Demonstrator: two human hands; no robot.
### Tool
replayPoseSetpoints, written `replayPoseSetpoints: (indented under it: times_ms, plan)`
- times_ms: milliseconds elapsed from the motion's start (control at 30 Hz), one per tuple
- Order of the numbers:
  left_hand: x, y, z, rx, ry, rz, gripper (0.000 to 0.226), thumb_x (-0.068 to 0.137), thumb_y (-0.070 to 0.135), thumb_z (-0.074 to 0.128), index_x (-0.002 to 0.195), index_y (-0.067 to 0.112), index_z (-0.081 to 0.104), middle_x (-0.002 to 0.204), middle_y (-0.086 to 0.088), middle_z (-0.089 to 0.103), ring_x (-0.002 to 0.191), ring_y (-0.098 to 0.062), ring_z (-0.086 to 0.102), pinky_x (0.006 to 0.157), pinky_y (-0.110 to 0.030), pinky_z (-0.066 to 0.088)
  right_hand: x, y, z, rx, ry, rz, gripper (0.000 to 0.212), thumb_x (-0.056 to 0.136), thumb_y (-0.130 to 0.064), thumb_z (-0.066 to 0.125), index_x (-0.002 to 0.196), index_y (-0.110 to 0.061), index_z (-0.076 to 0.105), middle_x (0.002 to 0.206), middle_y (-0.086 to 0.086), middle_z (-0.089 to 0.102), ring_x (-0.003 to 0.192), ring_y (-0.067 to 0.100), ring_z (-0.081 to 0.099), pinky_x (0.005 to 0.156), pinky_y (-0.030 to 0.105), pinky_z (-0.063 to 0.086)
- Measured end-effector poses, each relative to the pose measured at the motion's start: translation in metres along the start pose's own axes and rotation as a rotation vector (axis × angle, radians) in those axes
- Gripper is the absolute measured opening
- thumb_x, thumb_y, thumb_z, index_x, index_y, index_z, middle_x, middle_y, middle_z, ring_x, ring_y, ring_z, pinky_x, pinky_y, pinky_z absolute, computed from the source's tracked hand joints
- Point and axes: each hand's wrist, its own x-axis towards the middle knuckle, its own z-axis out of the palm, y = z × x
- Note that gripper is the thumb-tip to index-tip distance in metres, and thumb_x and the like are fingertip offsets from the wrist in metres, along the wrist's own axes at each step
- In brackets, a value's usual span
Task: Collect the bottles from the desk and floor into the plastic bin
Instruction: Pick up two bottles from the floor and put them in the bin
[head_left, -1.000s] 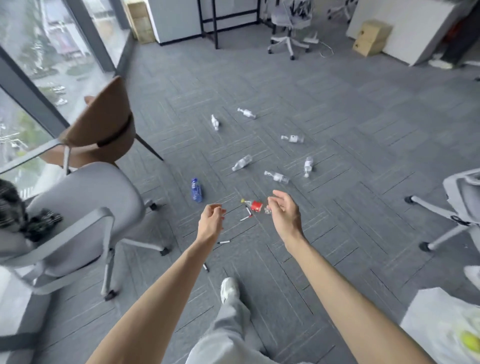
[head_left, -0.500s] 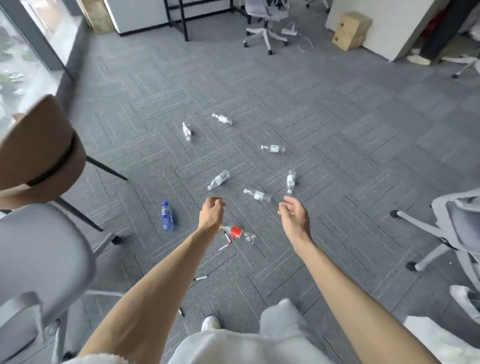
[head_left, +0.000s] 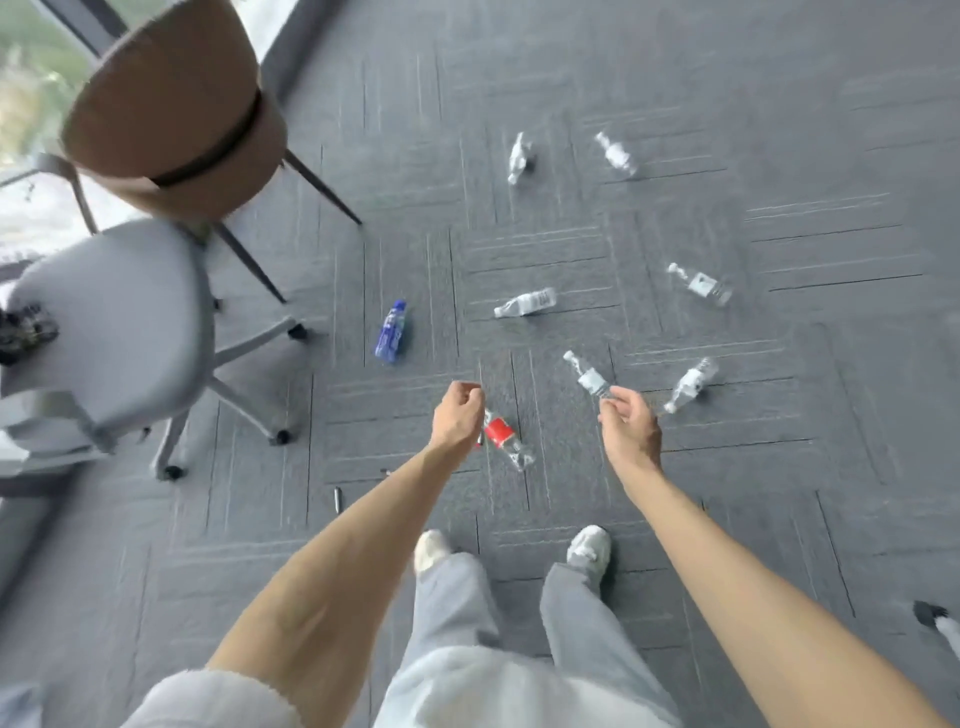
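In the head view, our left hand (head_left: 460, 415) curls its fingers into the palm, seemingly empty; our right hand (head_left: 628, 431) hangs loosely curled. Both hover above the red-labelled bottle (head_left: 501, 434) on the carpet (head_left: 779, 467), probably our nearest pick. Clear bottles (head_left: 527, 302) lie scattered beyond; no bin shows.

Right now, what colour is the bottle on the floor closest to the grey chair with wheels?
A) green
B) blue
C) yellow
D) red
B: the bottle lying on the carpet nearest the grey chair is blue, just past the chair's wheeled legs.
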Motion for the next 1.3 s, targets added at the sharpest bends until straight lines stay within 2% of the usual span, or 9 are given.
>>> replayPoseSetpoints:
  times_ms: [200, 400, 533, 667, 767, 933, 1067, 1133, 1300]
  plan:
    - [0.089, -0.058, 0.075, 0.017, 0.029, -0.144, 0.027, 0.09, 0.033, 0.045, 0.102, 0.015, 0.06, 0.099, -0.002, 0.064, 0.097, -0.025, 0.061, 0.089, -0.05, 0.053, 0.095, 0.037, 0.027, -0.038, -0.08, -0.064, 0.033, 0.099, -0.022, 0.051, 0.131, -0.014, 0.058, 0.114, 0.002, 0.067, 0.102, 0.017, 0.064, 0.085, 0.029, 0.046]
    - [0.216, -0.185, 0.166, 0.107, -0.028, -0.245, 0.044, 0.091, 0.043, 0.053, 0.118, 0.009, 0.053, 0.111, -0.008, 0.064, 0.092, -0.022, 0.059, 0.085, -0.039, 0.052, 0.214, 0.149, 0.099, -0.082, -0.092, -0.031, 0.033, 0.1, -0.019, 0.051, 0.132, -0.016, 0.055, 0.112, -0.002, 0.065, 0.097, 0.011, 0.058, 0.084, 0.024, 0.042]
    - [0.297, -0.263, 0.219, 0.02, -0.045, -0.408, 0.091, 0.078, 0.053, 0.069, 0.141, -0.001, 0.031, 0.136, -0.017, 0.045, 0.121, -0.033, 0.05, 0.099, -0.045, 0.046, 0.272, 0.227, 0.149, -0.109, -0.133, -0.047, 0.033, 0.099, -0.02, 0.051, 0.131, -0.018, 0.056, 0.108, -0.007, 0.064, 0.098, 0.009, 0.057, 0.087, 0.024, 0.041]
    - [0.383, -0.333, 0.267, -0.093, 0.021, -0.532, 0.151, 0.022, 0.079, 0.078, 0.141, 0.001, 0.028, 0.133, -0.018, 0.046, 0.12, -0.035, 0.052, 0.104, -0.049, 0.044, 0.311, 0.301, 0.189, -0.084, -0.164, -0.049, 0.032, 0.097, -0.022, 0.055, 0.128, -0.021, 0.058, 0.101, -0.014, 0.063, 0.097, 0.009, 0.06, 0.082, 0.021, 0.046]
    - [0.42, -0.353, 0.293, -0.091, 0.029, -0.572, 0.132, 0.051, 0.059, 0.086, 0.147, 0.004, 0.015, 0.14, -0.02, 0.04, 0.13, -0.038, 0.044, 0.11, -0.05, 0.038, 0.326, 0.342, 0.207, -0.063, -0.204, -0.003, 0.035, 0.094, -0.027, 0.061, 0.129, -0.024, 0.056, 0.107, -0.009, 0.065, 0.097, 0.006, 0.06, 0.08, 0.018, 0.046]
    - [0.45, -0.375, 0.33, 0.03, 0.131, -0.623, 0.113, 0.069, 0.047, 0.08, 0.144, -0.002, 0.011, 0.142, -0.022, 0.043, 0.131, -0.038, 0.045, 0.108, -0.045, 0.041, 0.337, 0.372, 0.217, -0.058, -0.207, 0.04, 0.039, 0.093, -0.035, 0.061, 0.131, -0.027, 0.054, 0.111, -0.01, 0.064, 0.097, 0.0, 0.059, 0.083, 0.026, 0.049]
    - [0.437, -0.366, 0.331, -0.135, 0.111, -0.546, 0.083, 0.068, 0.032, 0.082, 0.132, 0.003, 0.038, 0.113, -0.014, 0.061, 0.095, -0.027, 0.063, 0.088, -0.038, 0.052, 0.336, 0.375, 0.212, -0.137, -0.216, 0.051, 0.041, 0.093, -0.03, 0.059, 0.133, -0.025, 0.051, 0.109, -0.012, 0.063, 0.095, 0.006, 0.06, 0.088, 0.034, 0.051]
    - [0.415, -0.351, 0.32, -0.202, 0.055, -0.487, 0.07, 0.068, 0.025, 0.082, 0.123, 0.006, 0.042, 0.095, -0.007, 0.06, 0.075, -0.017, 0.06, 0.078, -0.035, 0.051, 0.33, 0.368, 0.209, -0.148, -0.208, 0.074, 0.042, 0.093, -0.029, 0.058, 0.134, -0.024, 0.051, 0.108, -0.011, 0.062, 0.096, 0.007, 0.06, 0.089, 0.035, 0.052]
    - [0.364, -0.297, 0.266, -0.263, -0.038, -0.334, 0.069, 0.07, 0.016, 0.082, 0.118, 0.016, 0.032, 0.104, -0.007, 0.058, 0.092, -0.021, 0.063, 0.084, -0.042, 0.054, 0.305, 0.324, 0.205, -0.138, -0.214, 0.08, 0.043, 0.093, -0.027, 0.058, 0.135, -0.022, 0.051, 0.109, -0.009, 0.062, 0.096, 0.007, 0.06, 0.088, 0.032, 0.051]
